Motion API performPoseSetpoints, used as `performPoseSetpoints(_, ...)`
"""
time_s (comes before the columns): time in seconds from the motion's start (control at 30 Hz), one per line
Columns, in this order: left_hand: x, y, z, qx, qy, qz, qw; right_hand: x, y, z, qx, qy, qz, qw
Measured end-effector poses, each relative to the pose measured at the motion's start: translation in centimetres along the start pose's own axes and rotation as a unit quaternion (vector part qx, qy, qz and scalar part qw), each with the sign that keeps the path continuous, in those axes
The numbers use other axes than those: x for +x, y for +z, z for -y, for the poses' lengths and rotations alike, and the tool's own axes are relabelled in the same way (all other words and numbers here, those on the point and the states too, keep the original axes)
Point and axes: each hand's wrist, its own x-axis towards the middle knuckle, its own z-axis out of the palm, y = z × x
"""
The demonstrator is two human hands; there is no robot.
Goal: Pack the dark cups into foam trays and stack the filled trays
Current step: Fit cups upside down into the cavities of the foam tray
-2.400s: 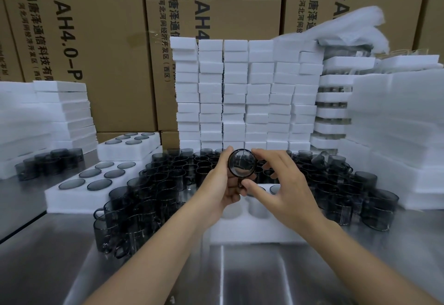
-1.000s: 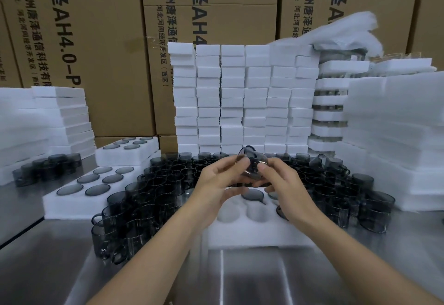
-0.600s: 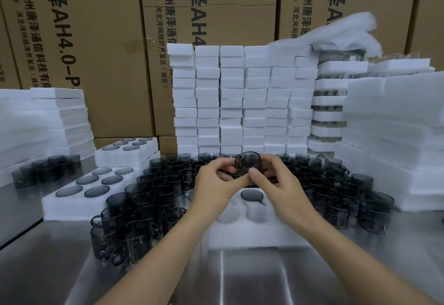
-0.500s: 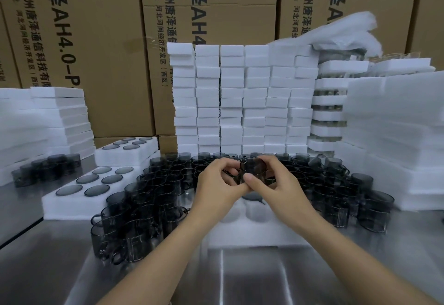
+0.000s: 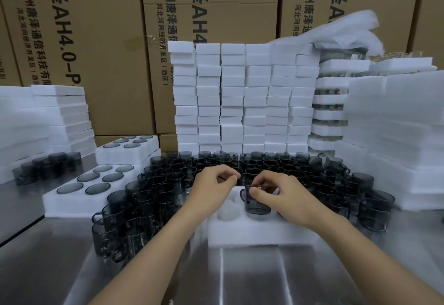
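At the far left, foam slabs (image 5: 43, 117) are piled beside a small cluster of cups (image 5: 48, 165) on the steel bench (image 5: 240, 278). Next come two filled trays (image 5: 79, 199), their holes plugged with dark glass, backed by cardboard boxes (image 5: 101, 47). A crowd of loose dark cups (image 5: 165, 184) stands between them and the person's arms. The left grip (image 5: 213, 184) hovers with fingers curled in, thumb and forefinger nearly meeting, holding nothing visible. Just right of it, the right grip (image 5: 283, 196) pinches the rim of a dark cup (image 5: 257, 206), upright with its base in a hole of the foam tray (image 5: 252, 232), its handle pointing left. A wall of foam blocks (image 5: 240, 98) rises behind, and taller foam stacks (image 5: 396, 136) fill the right.
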Motion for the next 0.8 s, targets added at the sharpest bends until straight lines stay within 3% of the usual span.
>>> performPoseSetpoints(0.43, -0.5, 0.7, 0.8, 0.066, 0.018, 0.113, 0.991, 0.2, -0.3, -0.7, -0.050, -0.023, 0.092, 0.994)
performPoseSetpoints(0.73, -0.8, 0.2, 0.0, 0.134, 0.045, 0.096, 0.985, 0.1, -0.6, -0.2, -0.032, -0.044, 0.055, 0.997)
performPoseSetpoints(0.8, -0.7, -0.9, -0.4, 0.215, 0.067, 0.053, 0.973, 0.1, -0.4, -0.6, -0.027, -0.033, 0.074, 0.996)
